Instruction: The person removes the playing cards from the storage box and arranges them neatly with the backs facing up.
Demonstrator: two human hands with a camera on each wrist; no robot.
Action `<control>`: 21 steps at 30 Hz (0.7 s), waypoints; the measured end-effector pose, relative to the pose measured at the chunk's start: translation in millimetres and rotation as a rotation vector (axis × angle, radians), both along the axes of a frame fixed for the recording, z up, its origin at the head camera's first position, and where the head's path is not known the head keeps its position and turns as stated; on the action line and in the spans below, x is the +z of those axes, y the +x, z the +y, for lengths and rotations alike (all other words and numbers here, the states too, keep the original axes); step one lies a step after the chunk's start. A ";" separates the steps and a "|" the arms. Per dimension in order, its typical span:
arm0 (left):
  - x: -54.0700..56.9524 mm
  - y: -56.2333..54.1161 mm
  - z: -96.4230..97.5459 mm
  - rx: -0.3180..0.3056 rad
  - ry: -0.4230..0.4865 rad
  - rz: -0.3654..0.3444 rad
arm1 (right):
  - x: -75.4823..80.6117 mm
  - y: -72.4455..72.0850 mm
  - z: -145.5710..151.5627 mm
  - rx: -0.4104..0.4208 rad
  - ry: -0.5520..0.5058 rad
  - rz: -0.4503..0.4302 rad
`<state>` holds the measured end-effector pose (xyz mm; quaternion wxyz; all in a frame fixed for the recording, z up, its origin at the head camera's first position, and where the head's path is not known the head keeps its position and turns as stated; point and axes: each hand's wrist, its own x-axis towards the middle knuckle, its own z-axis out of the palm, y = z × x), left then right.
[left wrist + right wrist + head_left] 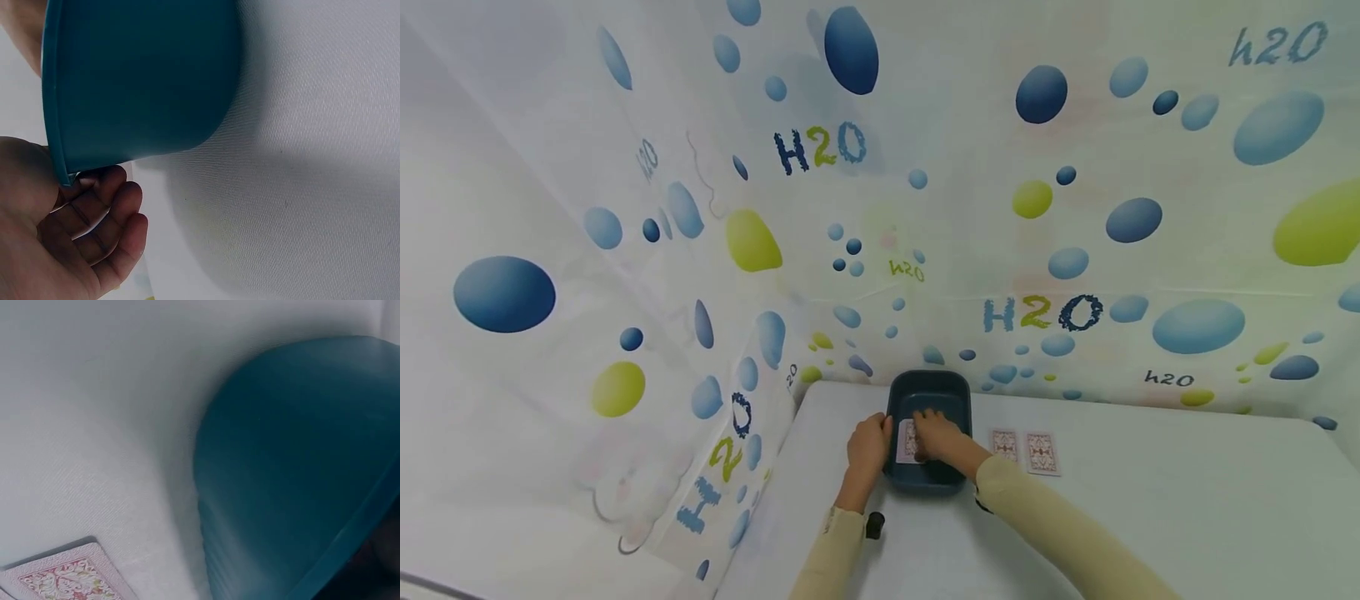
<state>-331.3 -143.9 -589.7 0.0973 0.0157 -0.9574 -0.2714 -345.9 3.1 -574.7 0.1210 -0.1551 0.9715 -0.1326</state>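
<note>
A dark teal rectangular plastic bin (pixel 930 383) stands near the back of the white table. My left hand (pixel 868 446) grips its left rim; in the left wrist view its fingers (pixel 128 199) curl beneath the rim, outside the wall. Over the bin reaches my right hand (pixel 942 435), fingers and thumb at the right part of a red-backed playing card (pixel 910 442) inside, covering much of it. A white edge shows at the card's left. The right wrist view has the bin's outer wall (pixel 294 456), with the right hand almost wholly hidden behind the rim.
Two red-backed playing cards lie right of the bin: a nearer card (pixel 1003 444), partly behind the right forearm, and a farther card (pixel 1042 453). A wall covering (pixel 955 250) with blue and green drops rises behind the table (pixel 1150 500). A small black object (pixel 875 525) sits by the left wrist.
</note>
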 end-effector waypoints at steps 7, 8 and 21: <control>1.4 0.0 1.6 0.005 0.004 0.003 | -6.3 -5.6 6.8 -0.042 -0.044 0.067; 1.9 0.1 2.2 0.004 0.004 0.005 | -7.2 -6.5 8.3 -0.046 -0.051 0.074; 1.5 0.6 2.8 0.012 -0.010 -0.008 | 8.0 -9.5 31.7 -0.097 -0.529 -0.054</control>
